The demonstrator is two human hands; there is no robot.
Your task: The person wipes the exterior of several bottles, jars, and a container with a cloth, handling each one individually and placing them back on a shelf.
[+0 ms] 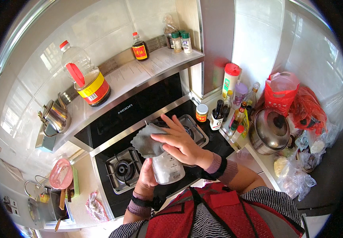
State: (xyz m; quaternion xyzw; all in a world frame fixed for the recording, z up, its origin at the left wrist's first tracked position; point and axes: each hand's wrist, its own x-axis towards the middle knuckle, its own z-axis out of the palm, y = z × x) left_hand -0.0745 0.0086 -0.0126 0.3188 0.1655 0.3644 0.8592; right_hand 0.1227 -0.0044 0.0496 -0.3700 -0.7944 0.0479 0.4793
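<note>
Over the gas hob [219,153], my left hand [148,174] grips a silvery-grey cylindrical container [168,170] from its left side. Small icons and lettering are printed on the container's wall, and it is tilted. A grey cloth [147,141] with a wavy edge covers its upper end. My right hand [186,145] lies on the cloth with fingers spread, holding it against the container. The container's top is hidden under the cloth and hand. Left of my left hand is a burner [123,170]; another burner [191,131] is partly hidden behind my right hand.
A shelf [123,78] behind the hob bears a large oil bottle [92,87], a metal kettle [57,116] and a sauce bottle [140,50]. On the right stand several bottles, a small jar [201,113] and a lidded pot [269,131]. A pink basket [60,174] is at left.
</note>
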